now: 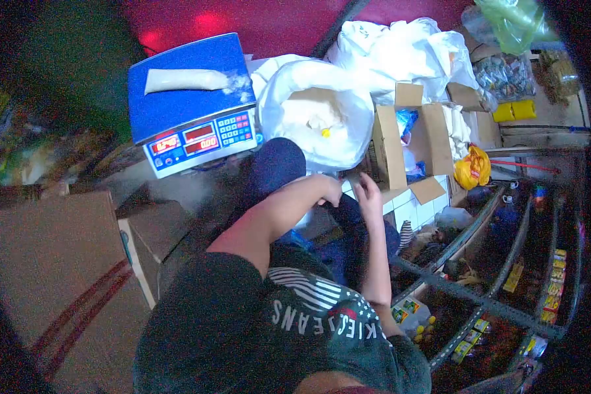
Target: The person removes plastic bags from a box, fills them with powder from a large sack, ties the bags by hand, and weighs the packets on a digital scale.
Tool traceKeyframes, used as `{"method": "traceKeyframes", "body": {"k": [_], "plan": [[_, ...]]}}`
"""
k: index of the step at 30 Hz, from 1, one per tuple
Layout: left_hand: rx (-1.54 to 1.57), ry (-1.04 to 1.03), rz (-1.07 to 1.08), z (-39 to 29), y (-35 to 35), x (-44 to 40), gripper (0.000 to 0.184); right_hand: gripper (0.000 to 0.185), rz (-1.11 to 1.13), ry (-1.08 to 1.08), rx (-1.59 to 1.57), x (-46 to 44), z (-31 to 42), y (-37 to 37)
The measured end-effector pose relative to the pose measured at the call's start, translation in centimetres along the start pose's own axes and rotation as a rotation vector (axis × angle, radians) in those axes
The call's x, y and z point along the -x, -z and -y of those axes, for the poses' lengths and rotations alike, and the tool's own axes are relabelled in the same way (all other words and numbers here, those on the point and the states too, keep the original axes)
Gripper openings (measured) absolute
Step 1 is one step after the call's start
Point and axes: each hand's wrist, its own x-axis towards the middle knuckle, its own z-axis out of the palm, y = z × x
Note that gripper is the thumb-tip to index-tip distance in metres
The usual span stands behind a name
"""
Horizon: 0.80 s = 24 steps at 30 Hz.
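My left hand [329, 190] is over my lap, its fingers curled closed. Whatever it holds, if anything, is too small or dark to make out. Close to its right, my right hand [369, 194] has bent fingers drawn together near my knee; their contents cannot be made out either. Just beyond both hands stands an open white sack [356, 141] of white powder, with a small yellow item [326, 132] inside. To the left, a filled narrow clear bag of white powder [184, 80] lies on a blue digital scale [171, 111], with spilled powder at its end.
An open cardboard box [390, 148] with blue and white packaging stands right of the sack. White bags [400, 56] are piled behind. A yellow bag [471, 167] lies farther right, above metal shelf rails [479, 295] with packets. Large cardboard boxes [52, 282] stand at left.
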Motion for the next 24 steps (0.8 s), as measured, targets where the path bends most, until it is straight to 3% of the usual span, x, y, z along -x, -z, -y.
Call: {"method": "traceKeyframes", "body": {"k": [4,9,12,13,24], "plan": [[0.032,-0.077,0.013,-0.2,0.6,-2.1,0.04,0.032,0.079,0.047,0.023,-9.2,3.3,-3.1],[0.109,-0.17,0.029,-1.2,0.5,-4.0,0.039,0.033,0.298,0.013,0.344,-18.6,-0.3,-11.3],[0.156,-0.204,0.034,-1.5,0.7,-4.5,0.039,0.049,0.4,-0.153,0.568,-20.1,-1.4,-14.8],[0.166,-0.214,0.04,-1.6,0.8,-4.7,0.039,0.066,0.468,-0.202,0.65,-20.4,-1.5,-15.6],[0.23,-0.247,0.047,-2.2,1.6,-5.7,0.038,0.064,0.488,-0.04,1.051,-23.2,-4.7,-18.6]]}}
